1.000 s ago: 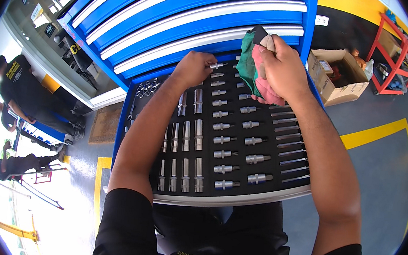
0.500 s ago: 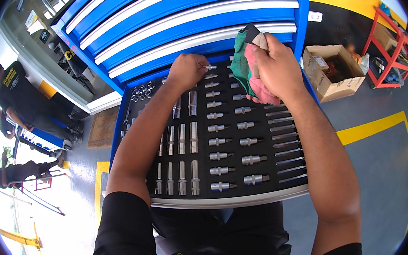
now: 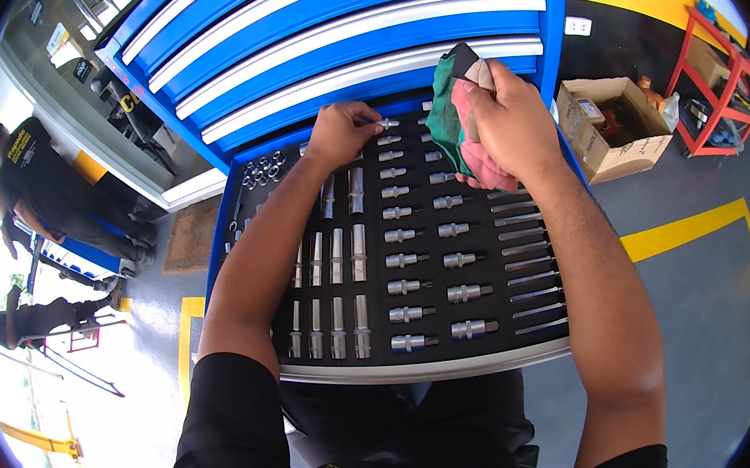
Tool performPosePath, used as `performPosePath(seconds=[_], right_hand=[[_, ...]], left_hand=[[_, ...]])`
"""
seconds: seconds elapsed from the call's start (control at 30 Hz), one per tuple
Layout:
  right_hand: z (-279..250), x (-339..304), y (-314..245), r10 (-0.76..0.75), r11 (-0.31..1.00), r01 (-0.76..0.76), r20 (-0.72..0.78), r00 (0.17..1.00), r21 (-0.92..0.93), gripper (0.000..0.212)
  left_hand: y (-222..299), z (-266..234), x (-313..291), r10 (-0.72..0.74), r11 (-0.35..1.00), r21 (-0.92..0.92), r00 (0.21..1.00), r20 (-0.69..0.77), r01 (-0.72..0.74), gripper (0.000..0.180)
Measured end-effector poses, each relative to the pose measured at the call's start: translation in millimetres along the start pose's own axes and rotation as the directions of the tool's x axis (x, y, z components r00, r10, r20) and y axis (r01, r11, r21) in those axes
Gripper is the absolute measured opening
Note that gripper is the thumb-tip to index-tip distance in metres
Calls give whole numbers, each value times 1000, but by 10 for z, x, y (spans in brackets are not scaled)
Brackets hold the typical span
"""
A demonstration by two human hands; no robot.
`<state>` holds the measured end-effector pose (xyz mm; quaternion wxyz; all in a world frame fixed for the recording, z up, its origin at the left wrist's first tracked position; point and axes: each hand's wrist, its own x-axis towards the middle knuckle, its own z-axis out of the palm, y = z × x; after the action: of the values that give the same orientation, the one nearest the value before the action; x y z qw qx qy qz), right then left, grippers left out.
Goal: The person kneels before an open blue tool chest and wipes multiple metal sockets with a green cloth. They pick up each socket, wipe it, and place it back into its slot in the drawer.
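Note:
An open tool drawer [image 3: 424,381] with a black foam liner lies in front of me. My left hand [image 3: 345,130] is at its back, thumb and fingertips pinched on a small silver bit socket [image 3: 388,124] at the far end of a row. My right hand [image 3: 517,121] is closed round a bunched rag [image 3: 451,119], green, pink and black, held above the drawer's back right. Below the hands run rows of bit sockets [image 3: 408,261], long sockets [image 3: 358,252] and slim metal bits [image 3: 533,281]. My left forearm hides part of the left side.
Closed blue drawers [image 3: 340,37] with silver handles rise behind the open one. To the right stand a cardboard box [image 3: 612,162] and a red cart [image 3: 711,122]. Several people, one in a dark shirt [image 3: 39,157], are off to the left.
My hands stay almost where they were, the left still at the bit socket and the right still gripping the rag. The view has shifted very slightly.

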<state>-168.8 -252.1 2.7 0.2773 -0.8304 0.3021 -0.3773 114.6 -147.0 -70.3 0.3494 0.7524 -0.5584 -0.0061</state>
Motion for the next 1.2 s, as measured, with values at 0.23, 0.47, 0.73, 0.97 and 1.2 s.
performPosePath(seconds=[0.23,0.47,0.73,0.97,1.2], right_hand=[[40,-33,-63,37,999,-38,40,998,24,40],[-6,18,42,3,1000,-2,-10,1000,26,38],[-8,-62,-183,10,997,-15,57,998,82,38],[-78,-43,-179,20,997,-24,65,998,72,38],[-144,-13,-115,31,999,-30,49,998,-24,39]], left_hand=[[28,47,-1,0,999,40,1000,21,-1,19],[-38,-103,43,-11,999,-35,996,93,14,23],[-120,15,-14,233,972,18,972,16,-233,15],[-46,9,-15,122,990,55,988,94,-127,15],[-136,-30,40,239,971,-5,969,56,-240,35]])
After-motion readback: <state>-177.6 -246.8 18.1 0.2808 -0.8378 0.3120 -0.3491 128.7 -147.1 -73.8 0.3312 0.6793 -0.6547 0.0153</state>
